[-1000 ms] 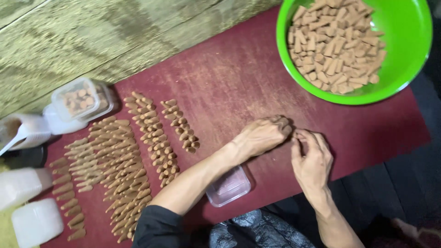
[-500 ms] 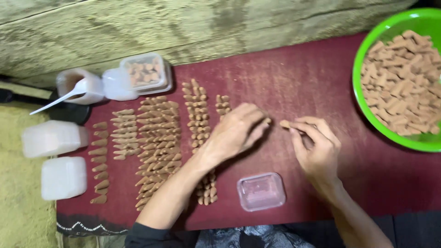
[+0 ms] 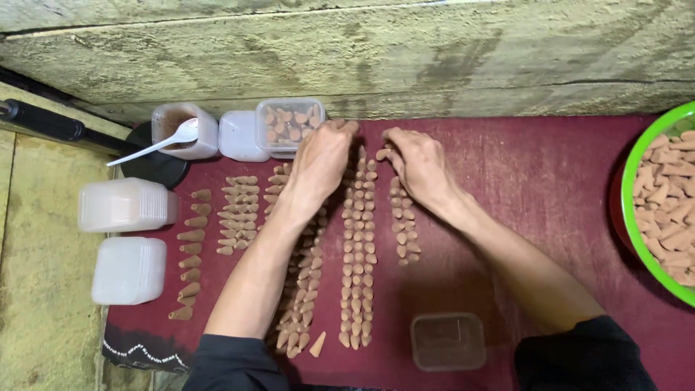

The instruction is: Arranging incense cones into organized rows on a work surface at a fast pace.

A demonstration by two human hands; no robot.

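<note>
Long rows of small brown cones (image 3: 360, 246) lie on a maroon mat (image 3: 521, 174). My left hand (image 3: 322, 163) reaches palm down over the far end of the rows, fingers curled near a clear tub of cones (image 3: 289, 123); anything under the palm is hidden. My right hand (image 3: 418, 168) rests at the top of the shortest row (image 3: 404, 224), its fingertips pinching a brown cone (image 3: 382, 153). A green bowl (image 3: 628, 224) heaped with cones sits at the right edge.
An empty clear tub (image 3: 447, 340) stands near me. Two white lidded boxes (image 3: 129, 239) sit at the left. A jar with a white spoon (image 3: 181, 132), a white tub (image 3: 242, 136) and a black pole (image 3: 43, 119) are at the back left, against a wooden wall (image 3: 434, 58).
The view has swung right to left, so the bowl now sits at the right edge. Both hands moved from the mat's middle to the far ends of the rows.
</note>
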